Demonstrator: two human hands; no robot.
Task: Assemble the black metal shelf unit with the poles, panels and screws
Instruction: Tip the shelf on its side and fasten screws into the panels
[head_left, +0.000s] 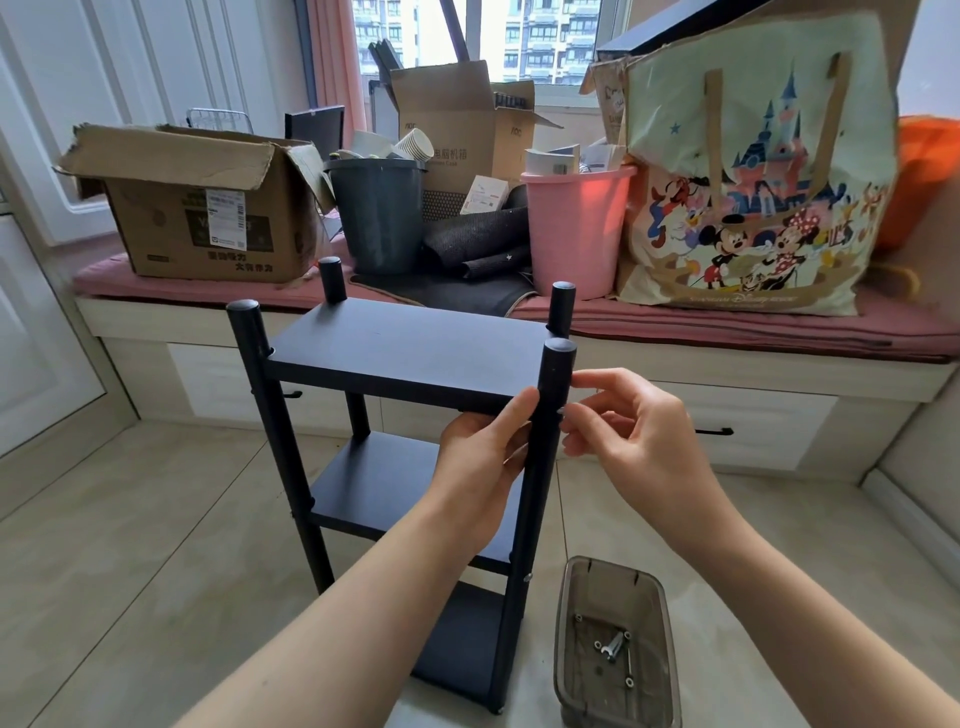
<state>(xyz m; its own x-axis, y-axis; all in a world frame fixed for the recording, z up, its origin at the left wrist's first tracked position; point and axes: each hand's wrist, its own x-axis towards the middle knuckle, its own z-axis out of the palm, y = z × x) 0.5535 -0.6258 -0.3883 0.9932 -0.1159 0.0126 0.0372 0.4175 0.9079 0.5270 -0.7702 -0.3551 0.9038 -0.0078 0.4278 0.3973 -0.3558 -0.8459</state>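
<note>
The black metal shelf unit (400, 353) stands upright on the floor with three panels between its poles. My left hand (483, 457) holds the front right corner of the top panel from below, thumb against the panel's front edge. My right hand (618, 431) is at the right side of the front right pole (550, 415), fingertips pinched together where the top panel meets it; whether they hold a screw is hidden. A screw head (528, 577) shows lower on that pole.
A clear plastic tray (613, 649) with several screws and a small wrench sits on the floor at the lower right. Behind the shelf, a window bench (727, 332) carries cardboard boxes, a dark bin, a pink bin and a printed tote bag.
</note>
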